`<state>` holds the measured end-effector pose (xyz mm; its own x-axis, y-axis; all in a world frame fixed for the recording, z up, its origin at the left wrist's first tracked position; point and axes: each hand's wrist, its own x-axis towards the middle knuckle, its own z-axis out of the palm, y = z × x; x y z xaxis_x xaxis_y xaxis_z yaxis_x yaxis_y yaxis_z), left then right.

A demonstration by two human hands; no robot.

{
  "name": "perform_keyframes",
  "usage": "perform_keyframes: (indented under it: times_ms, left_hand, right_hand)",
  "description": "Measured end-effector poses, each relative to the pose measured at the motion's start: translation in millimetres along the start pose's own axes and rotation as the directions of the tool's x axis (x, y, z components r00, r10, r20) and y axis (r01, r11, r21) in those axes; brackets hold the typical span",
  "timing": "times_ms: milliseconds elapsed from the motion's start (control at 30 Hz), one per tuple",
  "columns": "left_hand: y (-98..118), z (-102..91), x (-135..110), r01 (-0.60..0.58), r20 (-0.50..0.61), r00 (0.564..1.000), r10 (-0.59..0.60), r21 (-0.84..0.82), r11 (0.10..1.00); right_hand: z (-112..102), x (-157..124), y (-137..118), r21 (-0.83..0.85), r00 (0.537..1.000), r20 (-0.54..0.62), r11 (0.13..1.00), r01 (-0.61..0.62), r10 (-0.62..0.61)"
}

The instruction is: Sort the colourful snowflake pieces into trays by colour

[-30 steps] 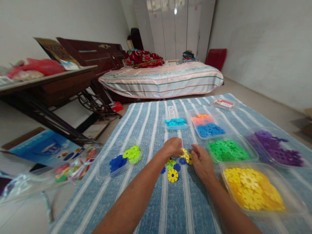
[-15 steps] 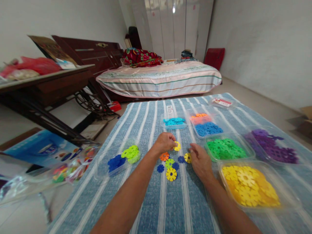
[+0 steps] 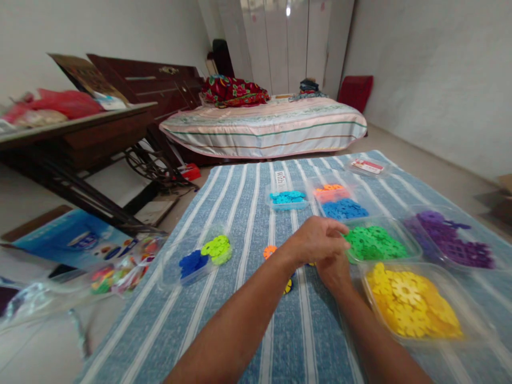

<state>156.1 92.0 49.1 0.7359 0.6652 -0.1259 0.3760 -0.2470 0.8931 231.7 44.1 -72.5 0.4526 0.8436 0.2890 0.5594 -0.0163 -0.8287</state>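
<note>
My left hand (image 3: 320,240) reaches across to the right with its fingers curled, at the near-left corner of the tub of green discs (image 3: 384,220). What it holds is hidden. My right hand (image 3: 335,273) lies on the striped mat (image 3: 240,213) just beneath it, its fingers covered by the left hand. Loose discs sit on the mat by my left wrist: an orange disc (image 3: 270,250) and a yellow disc (image 3: 288,288) partly under the forearm. The tub of yellow discs (image 3: 478,316) stands to the right of my right wrist.
More tubs ring the hands: purple (image 3: 416,213), blue with orange (image 3: 316,184), cyan (image 3: 269,201), and dark blue with lime (image 3: 168,266). A bag of mixed pieces (image 3: 116,272) lies off the mat's left edge. A dark wooden table (image 3: 80,133) and a bed (image 3: 264,128) stand behind.
My left hand pinched a yellow disc off the mat and swung right, over my right hand, to the green tub's corner. My right hand stayed about where it was.
</note>
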Motion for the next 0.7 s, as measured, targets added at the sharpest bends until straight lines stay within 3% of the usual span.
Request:
perform_keyframes:
  times_ms: [33,100,200,400,700]
  left_hand:
    - [-1.3,-1.1,1.4,0.004,-0.031,1.000,0.000,0.144,0.990]
    - [-7.9,-6.2,1.5,0.087,-0.097,0.994,-0.048,0.452,0.888]
    - [-21.6,-11.6,-3.1,0.224,-0.160,0.975,-0.156,0.685,0.693]
    - [-38.1,-2.2,-6.8,0.271,-0.139,0.959,-0.245,0.700,0.661]
    - [-61.5,-8.0,-3.6,0.280,-0.151,0.960,-0.236,0.502,0.818]
  right_hand:
    - [-1.0,-0.1,-1.0,-0.007,1.000,0.015,1.000,-0.011,0.011]
    - [-3.2,-0.3,-3.1,0.006,0.999,0.045,1.000,-0.023,0.022]
    - [-4.9,-0.3,-5.1,0.066,0.998,0.050,0.997,-0.037,0.034]
    - [-5.3,0.6,-4.7,0.096,0.995,0.067,0.992,-0.076,0.069]
    - [-6.2,0.3,-5.8,0.087,0.994,0.065,0.992,-0.089,0.084]
